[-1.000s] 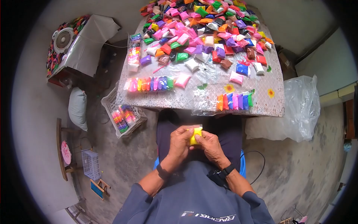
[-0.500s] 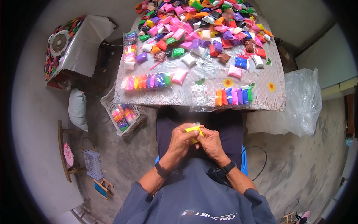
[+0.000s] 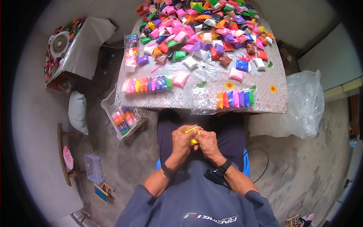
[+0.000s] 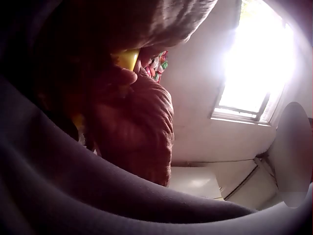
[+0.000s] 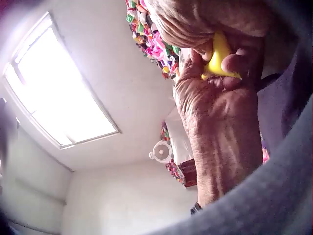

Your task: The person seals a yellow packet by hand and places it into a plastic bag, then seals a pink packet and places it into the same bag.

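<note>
Both hands hold a small soft yellow packet point(image 3: 193, 142) over the person's lap, in front of the table edge. Its clear plastic end stands up above the thumbs. The left hand point(image 3: 181, 141) grips one side with its thumb across the top. On the other side the right hand point(image 3: 208, 144) pinches it, the two hands meeting at the fingertips. From the right wrist the yellow packet point(image 5: 220, 59) shows bulging between curled fingers. Much of it is hidden by the hands, and in the dark left wrist view only a bit of yellow packet point(image 4: 128, 59) shows.
On the lace-covered table point(image 3: 261, 104) lie a heap of colourful packets point(image 3: 196, 28) and clear bags of packets in rows point(image 3: 147, 84), point(image 3: 236, 98). A white basket point(image 3: 140, 123) with more bags stands at the left. Clear plastic sheeting point(image 3: 306, 106) hangs at the right.
The yellow packet has gone from lying flat and largely exposed to being folded and squeezed between the hands, mostly covered by fingers. Both hands have drawn closer together.
</note>
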Available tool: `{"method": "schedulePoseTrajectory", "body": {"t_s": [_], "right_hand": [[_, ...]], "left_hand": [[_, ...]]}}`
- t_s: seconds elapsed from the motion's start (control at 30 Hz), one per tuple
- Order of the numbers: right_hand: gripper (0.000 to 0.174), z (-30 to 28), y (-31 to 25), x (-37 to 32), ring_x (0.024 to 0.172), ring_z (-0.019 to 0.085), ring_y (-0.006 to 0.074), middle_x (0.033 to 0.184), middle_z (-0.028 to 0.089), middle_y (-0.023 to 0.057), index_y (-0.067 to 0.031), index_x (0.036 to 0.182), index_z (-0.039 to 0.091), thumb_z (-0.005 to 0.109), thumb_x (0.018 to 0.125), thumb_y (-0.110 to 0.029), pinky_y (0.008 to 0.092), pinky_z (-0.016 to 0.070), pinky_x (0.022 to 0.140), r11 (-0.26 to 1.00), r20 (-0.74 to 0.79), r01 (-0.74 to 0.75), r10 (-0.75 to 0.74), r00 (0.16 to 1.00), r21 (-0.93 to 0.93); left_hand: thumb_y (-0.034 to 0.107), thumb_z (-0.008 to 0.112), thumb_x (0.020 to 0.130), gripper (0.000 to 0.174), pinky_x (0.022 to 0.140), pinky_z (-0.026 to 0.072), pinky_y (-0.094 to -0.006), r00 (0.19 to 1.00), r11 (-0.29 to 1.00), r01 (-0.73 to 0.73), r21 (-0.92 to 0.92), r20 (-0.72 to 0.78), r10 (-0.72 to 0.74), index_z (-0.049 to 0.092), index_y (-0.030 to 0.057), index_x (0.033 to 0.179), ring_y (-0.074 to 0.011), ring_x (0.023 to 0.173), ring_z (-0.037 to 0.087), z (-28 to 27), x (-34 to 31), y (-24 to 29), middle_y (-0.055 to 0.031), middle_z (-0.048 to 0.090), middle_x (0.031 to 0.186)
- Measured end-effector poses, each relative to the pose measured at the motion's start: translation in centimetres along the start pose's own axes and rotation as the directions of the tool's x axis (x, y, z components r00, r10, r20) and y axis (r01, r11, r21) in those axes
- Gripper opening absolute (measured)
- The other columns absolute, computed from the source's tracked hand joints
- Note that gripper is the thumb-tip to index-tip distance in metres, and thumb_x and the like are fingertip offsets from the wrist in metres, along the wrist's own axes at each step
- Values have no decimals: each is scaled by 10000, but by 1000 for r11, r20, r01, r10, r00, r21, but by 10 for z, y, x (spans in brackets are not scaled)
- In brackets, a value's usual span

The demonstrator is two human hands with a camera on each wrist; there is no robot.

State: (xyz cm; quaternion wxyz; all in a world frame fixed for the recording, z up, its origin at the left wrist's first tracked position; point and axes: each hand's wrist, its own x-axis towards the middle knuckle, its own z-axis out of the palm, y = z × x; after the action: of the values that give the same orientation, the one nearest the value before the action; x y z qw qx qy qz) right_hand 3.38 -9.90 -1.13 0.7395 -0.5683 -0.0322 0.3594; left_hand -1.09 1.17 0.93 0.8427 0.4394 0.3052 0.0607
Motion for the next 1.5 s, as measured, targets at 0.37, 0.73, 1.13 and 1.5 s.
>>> {"method": "schedulePoseTrajectory", "body": {"t_s": [0.37, 0.73, 1.13, 1.5], "right_hand": [[399, -30, -38, 2, 965, 734, 283, 1051, 719, 154, 62, 1180, 657, 617, 1008, -295, 308, 618, 752, 903, 368, -342, 234, 900, 260], [476, -46, -50, 1, 696, 729, 154, 834, 735, 123, 53, 1100, 672, 634, 987, -408, 222, 528, 534, 914, 398, -290, 387, 832, -284], [310, -49, -17, -8, 665, 737, 194, 805, 740, 155, 103, 985, 709, 602, 994, -188, 255, 559, 520, 955, 269, -245, 284, 920, -170], [277, -44, -17, -12, 633, 715, 172, 779, 728, 137, 45, 925, 719, 621, 1004, -202, 241, 549, 511, 977, 250, -165, 194, 949, -132]], "left_hand": [[59, 676, 882, 135, 716, 602, -338, 992, 985, 112, -129, 75, -102, 632, -61, 926, -259, 817, 708, -15, 12, 13, -248, 714, 998], [27, 683, 893, 101, 720, 597, -362, 968, 974, 225, -4, 115, -223, 614, -28, 944, -250, 794, 708, -5, 10, 13, -197, 713, 934], [25, 646, 925, 122, 630, 583, -339, 989, 983, 109, 144, 88, -123, 643, -98, 925, -232, 715, 692, 0, 12, -2, -198, 706, 880], [75, 692, 898, 265, 753, 570, -320, 941, 986, 163, -30, 305, -146, 617, -48, 1120, -197, 820, 692, -7, 4, 7, -155, 715, 980]]}}
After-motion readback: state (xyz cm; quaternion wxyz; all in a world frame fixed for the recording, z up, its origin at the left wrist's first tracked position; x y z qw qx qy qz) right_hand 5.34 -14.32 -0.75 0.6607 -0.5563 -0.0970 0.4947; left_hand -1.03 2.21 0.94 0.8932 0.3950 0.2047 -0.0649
